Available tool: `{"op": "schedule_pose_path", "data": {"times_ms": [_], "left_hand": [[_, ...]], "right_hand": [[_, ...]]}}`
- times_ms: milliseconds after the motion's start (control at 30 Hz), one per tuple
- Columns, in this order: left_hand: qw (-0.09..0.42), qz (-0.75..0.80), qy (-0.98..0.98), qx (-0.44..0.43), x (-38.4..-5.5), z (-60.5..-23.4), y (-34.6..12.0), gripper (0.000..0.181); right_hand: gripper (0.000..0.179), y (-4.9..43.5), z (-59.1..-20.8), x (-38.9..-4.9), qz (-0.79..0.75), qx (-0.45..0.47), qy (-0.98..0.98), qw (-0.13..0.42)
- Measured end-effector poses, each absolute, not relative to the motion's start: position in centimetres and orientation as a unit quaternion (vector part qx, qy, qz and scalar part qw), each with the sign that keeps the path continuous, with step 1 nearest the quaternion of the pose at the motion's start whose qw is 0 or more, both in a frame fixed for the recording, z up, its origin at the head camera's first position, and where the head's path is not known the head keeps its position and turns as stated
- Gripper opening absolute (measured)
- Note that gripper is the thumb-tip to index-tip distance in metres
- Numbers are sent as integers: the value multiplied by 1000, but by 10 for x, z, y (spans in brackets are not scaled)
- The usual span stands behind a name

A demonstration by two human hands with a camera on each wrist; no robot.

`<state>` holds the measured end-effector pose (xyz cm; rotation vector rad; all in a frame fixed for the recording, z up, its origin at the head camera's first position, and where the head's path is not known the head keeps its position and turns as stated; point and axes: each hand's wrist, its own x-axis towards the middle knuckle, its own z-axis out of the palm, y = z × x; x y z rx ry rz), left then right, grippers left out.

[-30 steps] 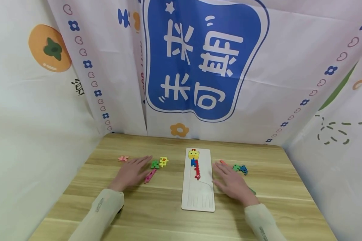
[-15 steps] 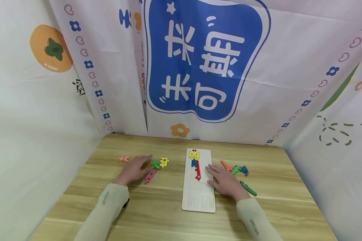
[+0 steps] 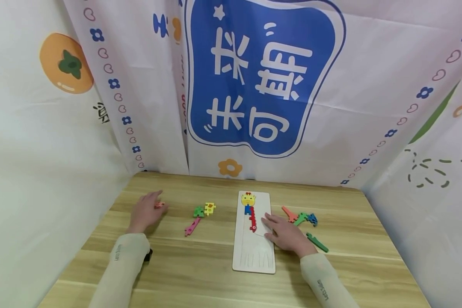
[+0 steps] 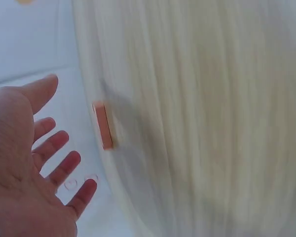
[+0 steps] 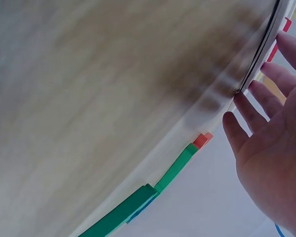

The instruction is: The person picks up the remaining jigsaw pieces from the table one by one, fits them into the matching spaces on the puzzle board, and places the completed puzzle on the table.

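In the head view my left hand point(image 3: 144, 212) is beside a small salmon-pink puzzle piece point(image 3: 159, 205) at the far left. The left wrist view shows its fingers spread, with a gap between them and the puzzle piece point(image 4: 103, 126). My right hand point(image 3: 286, 233) reaches over the right edge of a white puzzle board point(image 3: 253, 250), and in the right wrist view its straight fingertips point(image 5: 243, 101) are at the board's edge. A yellow giraffe head point(image 3: 248, 199), a blue piece point(image 3: 248, 209) and a red piece point(image 3: 253, 220) lie on the board.
Between left hand and board lie a green piece point(image 3: 198, 211), a yellow piece point(image 3: 209, 208) and a magenta piece point(image 3: 192, 226). Right of the board are an orange piece point(image 3: 290, 214), a light green piece point(image 3: 301, 218), a blue piece point(image 3: 312, 219) and a dark green piece point(image 3: 317, 242).
My left hand has moved left, from near the green and magenta pieces to the salmon-pink one. My right hand has shifted left onto the board's edge, uncovering the orange and dark green pieces.
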<state>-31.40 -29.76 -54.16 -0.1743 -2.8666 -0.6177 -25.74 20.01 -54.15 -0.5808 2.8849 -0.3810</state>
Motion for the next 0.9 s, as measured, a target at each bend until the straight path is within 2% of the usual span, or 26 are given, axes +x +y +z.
{"op": "schedule_pose_path", "data": {"times_ms": [233, 367, 900], "left_hand": [[61, -225, -972, -12, -307, -545, -315, 78], [47, -233, -971, -1, -304, -547, -318, 78], [75, -170, -983, -8, -315, -559, -306, 60]], "right_hand": [[58, 199, -540, -256, -131, -189, 969, 88], [58, 199, -539, -256, -137, -192, 968, 89], [57, 198, -537, -255, -136, -185, 969, 92]]}}
